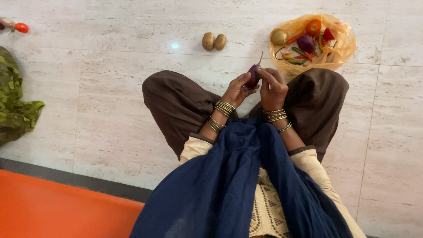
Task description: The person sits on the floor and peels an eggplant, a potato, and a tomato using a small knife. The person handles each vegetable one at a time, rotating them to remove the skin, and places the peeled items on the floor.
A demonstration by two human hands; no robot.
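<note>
I sit cross-legged on a pale marble floor. Both hands hold one small purple eggplant (253, 75) with a thin stem pointing up, above my knees. My left hand (236, 90) cups it from the left, thumb against its side. My right hand (273, 88) grips its right side with curled fingers. Gold bangles ring both wrists. A dark blue scarf (238, 176) drapes over my lap.
Two potatoes (214, 41) lie on the floor ahead. An orange plastic bag (341, 48) at the right holds a potato, tomato, eggplant, chillies and carrot. A tomato (21, 27) lies at far left, near green cloth (15, 105). An orange surface (53, 207) borders the lower left.
</note>
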